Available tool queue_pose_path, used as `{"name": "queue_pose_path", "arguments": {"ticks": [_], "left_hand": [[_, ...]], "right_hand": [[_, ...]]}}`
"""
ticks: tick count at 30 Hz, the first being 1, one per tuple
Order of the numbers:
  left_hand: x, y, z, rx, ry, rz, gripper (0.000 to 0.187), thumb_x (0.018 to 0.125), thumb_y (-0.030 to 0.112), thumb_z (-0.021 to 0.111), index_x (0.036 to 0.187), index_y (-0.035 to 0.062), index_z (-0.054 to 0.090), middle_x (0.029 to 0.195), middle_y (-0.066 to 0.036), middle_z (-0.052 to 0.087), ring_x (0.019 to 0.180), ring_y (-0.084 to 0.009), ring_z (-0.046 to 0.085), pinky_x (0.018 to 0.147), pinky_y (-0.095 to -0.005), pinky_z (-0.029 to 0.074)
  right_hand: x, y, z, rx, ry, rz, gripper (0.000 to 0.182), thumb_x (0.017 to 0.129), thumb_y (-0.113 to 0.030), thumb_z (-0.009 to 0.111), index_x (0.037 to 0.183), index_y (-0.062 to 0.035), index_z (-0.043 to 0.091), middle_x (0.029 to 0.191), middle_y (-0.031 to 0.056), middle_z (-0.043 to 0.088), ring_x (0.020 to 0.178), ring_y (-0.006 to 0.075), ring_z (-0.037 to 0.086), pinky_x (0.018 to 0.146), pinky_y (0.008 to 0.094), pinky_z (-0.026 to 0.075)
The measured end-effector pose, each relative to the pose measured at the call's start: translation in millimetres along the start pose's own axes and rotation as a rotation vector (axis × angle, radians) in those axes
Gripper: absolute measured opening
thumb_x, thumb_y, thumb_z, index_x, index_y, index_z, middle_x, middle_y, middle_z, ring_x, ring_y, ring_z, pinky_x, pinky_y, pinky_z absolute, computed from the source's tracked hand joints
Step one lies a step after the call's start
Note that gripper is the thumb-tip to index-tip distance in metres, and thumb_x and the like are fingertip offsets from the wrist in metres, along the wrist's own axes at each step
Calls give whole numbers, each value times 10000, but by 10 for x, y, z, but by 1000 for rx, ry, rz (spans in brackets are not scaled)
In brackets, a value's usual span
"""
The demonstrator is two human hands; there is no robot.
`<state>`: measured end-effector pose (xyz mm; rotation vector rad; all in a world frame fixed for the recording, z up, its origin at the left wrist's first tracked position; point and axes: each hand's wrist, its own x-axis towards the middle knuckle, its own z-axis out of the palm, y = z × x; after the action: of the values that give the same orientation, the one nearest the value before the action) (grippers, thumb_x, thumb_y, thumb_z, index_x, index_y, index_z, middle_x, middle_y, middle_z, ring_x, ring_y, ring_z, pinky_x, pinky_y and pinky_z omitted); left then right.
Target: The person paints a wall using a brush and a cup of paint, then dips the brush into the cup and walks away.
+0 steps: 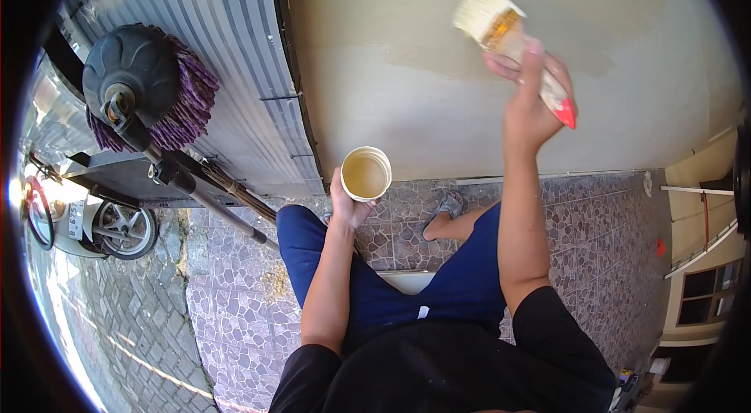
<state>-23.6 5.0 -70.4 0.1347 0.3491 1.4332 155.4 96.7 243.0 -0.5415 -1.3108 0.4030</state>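
My left hand is wrapped round a small white paint cup over my lap, its open top facing me and a pale cream layer inside. Raised to the right, my right hand grips the handle of a wide paintbrush. The brush has cream-coated bristles, a yellowish ferrule and a red handle end. Its bristles overlap the wall in this view. Damp-looking, darker beige patches show on the wall around the brush, above a paler lower area.
A mop with purple strands leans at the left by a corrugated metal panel. Behind it stands a motorbike. Stone-patterned tiles cover the floor; I sit on a low white seat.
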Motion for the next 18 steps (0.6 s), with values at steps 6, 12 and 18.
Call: {"name": "queue_pose_path", "arguments": {"ticks": [6, 12, 18], "left_hand": [[9, -25, 65, -1, -20, 19, 517, 1039, 441, 359, 1259, 38, 598, 1070, -218, 693, 816, -367, 716, 485, -325, 582], [-7, 6, 44, 24, 7, 2, 516, 1039, 452, 366, 1256, 48, 602, 1060, -207, 694, 812, -355, 717, 471, -313, 578], [-60, 68, 52, -1, 11, 27, 513, 1039, 446, 361, 1260, 51, 601, 1070, -205, 694, 814, -346, 714, 467, -307, 579]], "right_hand": [[6, 74, 918, 57, -350, -291, 135, 996, -40, 662, 994, 94, 677, 871, 109, 663, 725, 275, 768, 621, 335, 660], [325, 260, 509, -60, -138, -188, 172, 1004, -58, 657, 1005, 114, 650, 904, 161, 700, 744, 279, 768, 647, 333, 660], [-27, 52, 32, -31, 100, -15, 181, 1003, -82, 668, 1034, 96, 669, 870, 144, 696, 771, 307, 765, 652, 354, 663]]}}
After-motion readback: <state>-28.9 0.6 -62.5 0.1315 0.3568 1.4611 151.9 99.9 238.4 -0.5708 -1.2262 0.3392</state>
